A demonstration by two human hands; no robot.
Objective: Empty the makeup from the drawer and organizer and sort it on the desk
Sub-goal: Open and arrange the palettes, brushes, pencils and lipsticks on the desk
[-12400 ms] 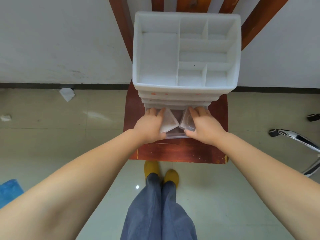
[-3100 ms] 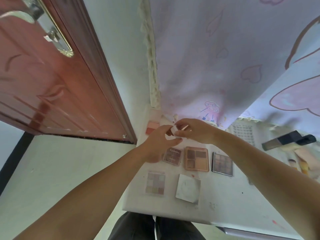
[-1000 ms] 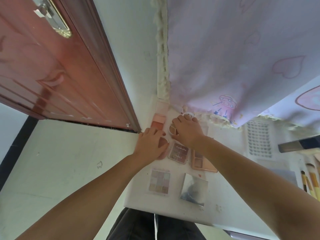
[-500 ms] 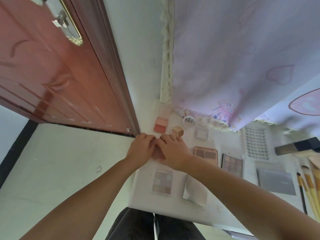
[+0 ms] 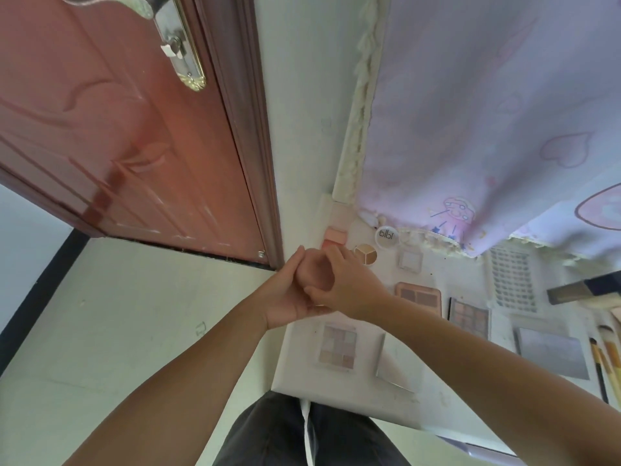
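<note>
Both hands meet above the desk's (image 5: 304, 381) left edge, holding one small round pink compact (image 5: 314, 270) between them. Left hand (image 5: 289, 290) cups it from below and the left, fingers curled up around its rim; right hand (image 5: 349, 287) wraps it from the right, fingers hooked over the top, thumb at its lower edge. Compact looks smooth and matte; its flat face is turned toward the camera, and being round it shows no long axis. Desk is white and smooth. Beyond the compact: a tan three-part round pan (image 5: 365, 254), a white jar (image 5: 386, 235), a small clear square case (image 5: 409, 260). Right of it: a peach palette (image 5: 418, 296) and a dark-framed grid palette (image 5: 468, 317), both flat. Nearer the camera than the compact: a pale nine-pan palette (image 5: 337, 346) and a grey mirrored square (image 5: 389, 364), partly under the right forearm. Bare desk lies between the palettes. Door (image 5: 117, 129), glossy red-brown, stands left of the compact; curtain (image 5: 487, 112), soft lilac cloth, hangs over the desk's far edge.
</note>
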